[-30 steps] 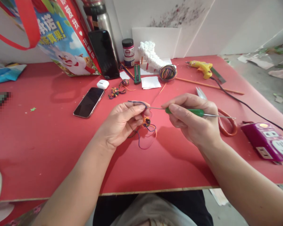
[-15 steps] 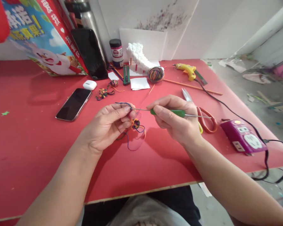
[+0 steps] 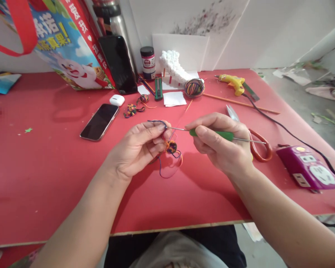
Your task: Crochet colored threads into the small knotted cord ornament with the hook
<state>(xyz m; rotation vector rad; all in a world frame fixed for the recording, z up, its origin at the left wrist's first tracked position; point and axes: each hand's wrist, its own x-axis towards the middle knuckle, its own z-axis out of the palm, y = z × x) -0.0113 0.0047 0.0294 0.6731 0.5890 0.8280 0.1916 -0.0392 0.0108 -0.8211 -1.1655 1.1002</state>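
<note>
Head view: fingers of left hand pinch thin dark-blue yarn, small multicoloured yarn piece just below, over red table; fingers of right hand grip slim green-handled metal tool, tip at left fingertips.

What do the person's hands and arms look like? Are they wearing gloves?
No gloves! The left hand and right hand are bare, and I can't see any rings on the fingers. The forearms are bare too, with no sleeves showing. At the bottom you can see pale grey clothing and something dark over the legs.
</note>
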